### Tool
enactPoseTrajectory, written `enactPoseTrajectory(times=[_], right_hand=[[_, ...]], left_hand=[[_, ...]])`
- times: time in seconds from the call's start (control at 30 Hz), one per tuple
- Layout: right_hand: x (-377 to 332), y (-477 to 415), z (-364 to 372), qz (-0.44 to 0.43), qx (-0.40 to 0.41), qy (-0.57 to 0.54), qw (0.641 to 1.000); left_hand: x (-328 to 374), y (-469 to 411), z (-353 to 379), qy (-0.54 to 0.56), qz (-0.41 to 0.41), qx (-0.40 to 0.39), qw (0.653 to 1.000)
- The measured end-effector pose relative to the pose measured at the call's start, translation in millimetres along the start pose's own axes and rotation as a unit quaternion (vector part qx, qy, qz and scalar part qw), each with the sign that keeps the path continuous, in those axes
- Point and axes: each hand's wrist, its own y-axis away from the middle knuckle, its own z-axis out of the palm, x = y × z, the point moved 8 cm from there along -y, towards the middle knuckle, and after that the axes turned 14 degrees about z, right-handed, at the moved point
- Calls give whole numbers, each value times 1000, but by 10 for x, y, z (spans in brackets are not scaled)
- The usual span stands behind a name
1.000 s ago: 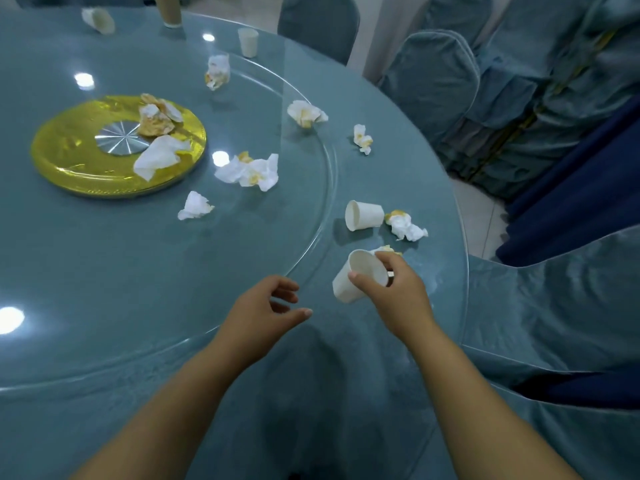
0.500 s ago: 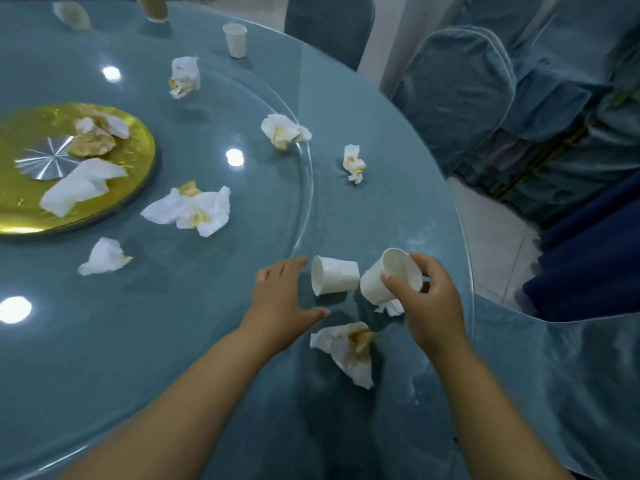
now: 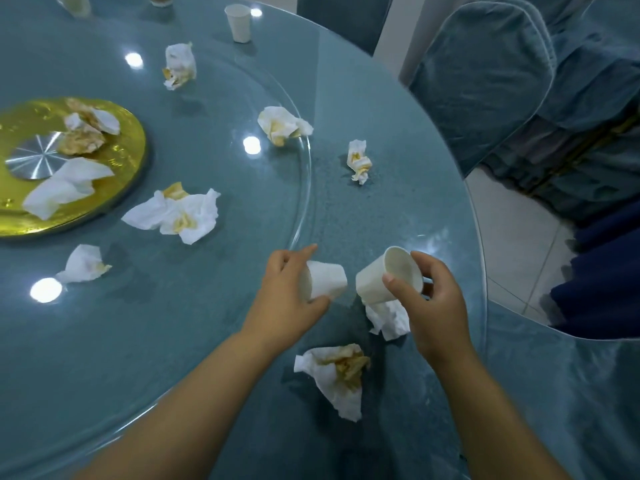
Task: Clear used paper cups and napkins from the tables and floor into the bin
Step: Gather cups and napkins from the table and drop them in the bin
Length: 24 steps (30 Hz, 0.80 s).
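Our left hand [image 3: 287, 292] curls round a small white paper cup [image 3: 327, 280] tipped on its side at the teal glass-topped bench [image 3: 173, 341], and our right hand [image 3: 429, 306] pinches a second white paper cup [image 3: 384, 278], raised and tilted. We judge the job barely begun: stained crumpled white napkins [image 3: 337, 375] lie scattered, some on the round gold plate [image 3: 117, 140], an upright white cup [image 3: 238, 22] stands at the far side, and no bin is in view.

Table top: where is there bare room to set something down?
Bare: the near-left stretch, between the small napkin and the left forearm; also the far-right edge between the upright cup and the twisted napkin. Crowded: around the left hand and right hand, and the gold plate.
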Motion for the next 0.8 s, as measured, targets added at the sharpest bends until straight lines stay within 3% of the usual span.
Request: enactPoseTrajectory(times=[0.2, 0.33, 0.47, 0.6, 0.8], right_hand=[[-302, 162, 276, -20, -51, -71, 996], [-490, 358, 625, -38, -158, -78, 984], [-418, 597, 988, -35, -249, 36, 967], [-365, 696, 1063, -55, -244, 121, 961], [-51, 752, 1129, 24, -298, 199, 933]], left_hand=[[-48, 323, -339, 16, -68, 12, 998], [-98, 564, -452, 5, -119, -12, 993], [-21, 661, -533, 10, -108, -10, 994], [23, 754, -591, 26, -98, -4, 995], [26, 880, -509, 58, -88, -3, 994]])
